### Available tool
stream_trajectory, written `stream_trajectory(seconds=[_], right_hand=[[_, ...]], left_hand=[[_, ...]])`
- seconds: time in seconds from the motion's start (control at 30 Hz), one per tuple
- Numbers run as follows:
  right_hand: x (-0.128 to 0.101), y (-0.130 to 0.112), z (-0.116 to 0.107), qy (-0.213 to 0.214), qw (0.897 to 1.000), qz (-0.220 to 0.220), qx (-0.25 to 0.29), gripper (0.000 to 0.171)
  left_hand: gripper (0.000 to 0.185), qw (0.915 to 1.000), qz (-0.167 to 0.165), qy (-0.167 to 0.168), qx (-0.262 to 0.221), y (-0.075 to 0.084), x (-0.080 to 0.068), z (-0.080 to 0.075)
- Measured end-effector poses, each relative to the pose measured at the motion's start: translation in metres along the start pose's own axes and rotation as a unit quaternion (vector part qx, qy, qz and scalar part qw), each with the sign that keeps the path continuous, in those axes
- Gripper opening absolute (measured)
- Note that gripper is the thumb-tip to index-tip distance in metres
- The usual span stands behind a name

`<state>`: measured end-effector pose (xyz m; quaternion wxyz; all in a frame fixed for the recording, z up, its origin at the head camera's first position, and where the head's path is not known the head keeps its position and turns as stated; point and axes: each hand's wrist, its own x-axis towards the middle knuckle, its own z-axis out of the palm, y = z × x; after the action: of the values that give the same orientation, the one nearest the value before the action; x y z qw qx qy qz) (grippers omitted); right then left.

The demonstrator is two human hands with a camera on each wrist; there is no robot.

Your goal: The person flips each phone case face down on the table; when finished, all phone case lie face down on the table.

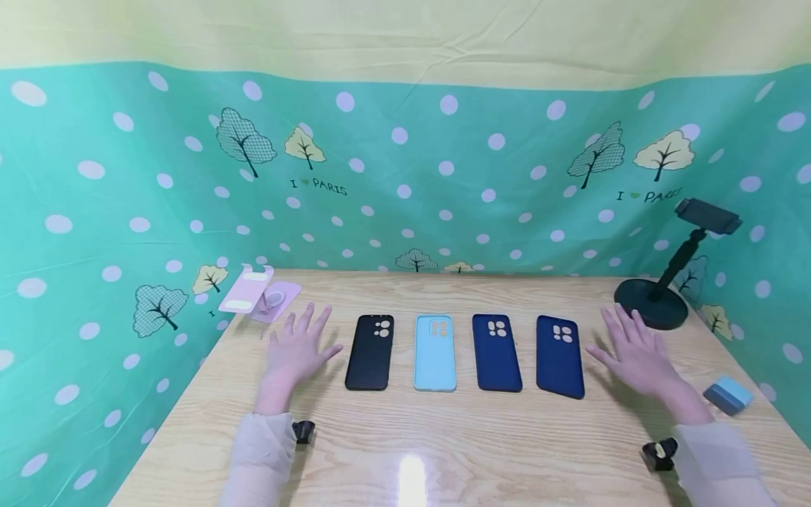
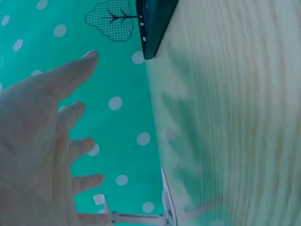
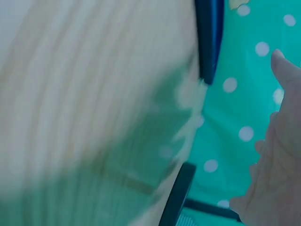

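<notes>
Evidently at the very start, nothing picked up yet. Left hand (image 1: 296,351) flat on the pale wooden table (image 1: 443,436), fingers spread, holding nothing, just at 9 o'clock of the black soft-plastic phone case (image 1: 370,352). Right hand (image 1: 636,353) likewise splayed and unladen, at 3 o'clock of the outermost dark navy phone case (image 1: 560,355). Probably next: pinching a thin case edge to lift it.

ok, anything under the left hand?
Only bare wooden table shows around the left hand, which lies flat with spread fingers beside the black case. The palm covers what is directly beneath it.
</notes>
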<state>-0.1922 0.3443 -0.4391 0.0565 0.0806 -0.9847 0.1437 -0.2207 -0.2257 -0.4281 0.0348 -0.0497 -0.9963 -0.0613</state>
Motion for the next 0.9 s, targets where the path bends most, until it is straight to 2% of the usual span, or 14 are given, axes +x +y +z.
stream_trajectory(seconds=[0.13, 0.23, 0.5, 0.7, 0.9], right_hand=[[0.009, -0.017, -0.002, 0.023, 0.998, -0.052, 0.027, 0.078], [0.016, -0.036, -0.004, 0.026, 0.995, -0.076, 0.056, 0.076], [0.038, -0.094, 0.001, -0.013, 0.992, -0.086, 0.092, 0.074], [0.051, -0.142, 0.013, -0.036, 0.986, -0.112, 0.117, 0.071], [0.065, -0.189, 0.029, -0.072, 0.975, -0.143, 0.157, 0.064]], left_hand=[[0.077, 0.9996, 0.005, -0.008, -0.028, 0.005, 0.001, 0.001], [0.077, 0.9988, 0.014, -0.008, -0.046, 0.008, 0.002, 0.002], [0.071, 0.9967, 0.002, -0.036, -0.072, 0.014, 0.007, 0.003], [0.060, 0.9929, 0.012, -0.048, -0.108, 0.019, 0.010, 0.006], [0.053, 0.9873, 0.016, -0.071, -0.141, 0.022, 0.011, 0.011]])
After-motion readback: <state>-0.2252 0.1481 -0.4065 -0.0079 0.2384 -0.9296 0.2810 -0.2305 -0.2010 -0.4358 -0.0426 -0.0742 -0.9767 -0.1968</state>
